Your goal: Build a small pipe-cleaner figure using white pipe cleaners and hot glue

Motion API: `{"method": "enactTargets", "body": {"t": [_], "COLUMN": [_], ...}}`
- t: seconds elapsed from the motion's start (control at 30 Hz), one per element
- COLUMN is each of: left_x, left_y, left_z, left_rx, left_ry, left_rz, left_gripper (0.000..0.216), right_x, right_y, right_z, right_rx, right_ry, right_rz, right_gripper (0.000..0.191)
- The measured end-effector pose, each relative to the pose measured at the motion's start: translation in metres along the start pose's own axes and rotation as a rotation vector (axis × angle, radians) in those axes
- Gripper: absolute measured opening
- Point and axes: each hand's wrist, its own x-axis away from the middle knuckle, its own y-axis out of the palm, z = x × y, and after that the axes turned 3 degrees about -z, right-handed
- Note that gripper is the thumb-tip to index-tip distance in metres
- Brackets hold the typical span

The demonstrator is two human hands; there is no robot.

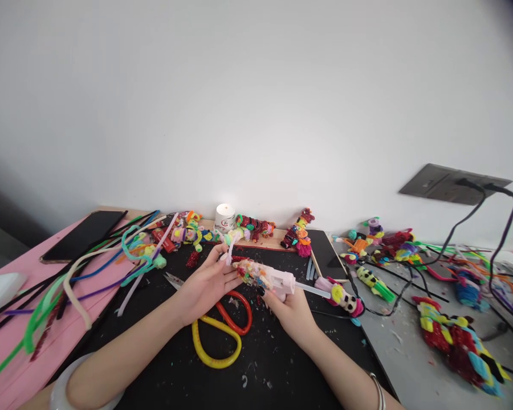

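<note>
My right hand [290,313] is wrapped round a pale pink glue gun [280,280], its nozzle end crusted with coloured fluff and glitter. A clear glue stick [312,289] pokes out of the gun's back. In my left hand [211,285], thumb and fingers pinch a small whitish pipe cleaner piece [229,250] close to the gun's tip. Whether tip and piece touch, I cannot tell. Below my hands lie scissors with one yellow handle [216,365] and one red handle [244,327], blades partly behind my left forearm.
Loose pipe cleaners [79,279] spread over the left side. A dark phone [83,234] lies behind them. Several pipe cleaner figures [299,230] line the back and right. A white paper cup [224,216] stands by the wall. Black cords [498,250] run from the wall socket [440,183].
</note>
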Motion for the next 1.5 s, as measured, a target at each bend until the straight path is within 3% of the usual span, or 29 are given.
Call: {"method": "enactTargets", "body": {"t": [0.9, 1.17, 1.33, 1.5], "left_x": [0.0, -0.001, -0.004, -0.003], "left_y": [0.003, 0.0, -0.001, -0.003], "left_z": [0.001, 0.002, 0.007, 0.003], "left_rx": [-0.025, -0.051, -0.051, -0.224], "left_ry": [0.0, 0.079, 0.142, 0.209], "left_rz": [0.019, 0.044, 0.178, 0.164], "left_gripper": [0.016, 0.013, 0.017, 0.017], "right_x": [0.0, 0.002, 0.001, -0.006], "right_y": [0.001, -0.001, -0.007, -0.013], "right_z": [0.0, -0.007, -0.007, 0.003], "right_rx": [0.05, 0.299, 0.505, 0.829], "right_ry": [0.007, -0.057, -0.1, -0.024], "right_rz": [-0.023, -0.003, 0.051, 0.094], "right_gripper": [0.031, 0.007, 0.024, 0.039]}}
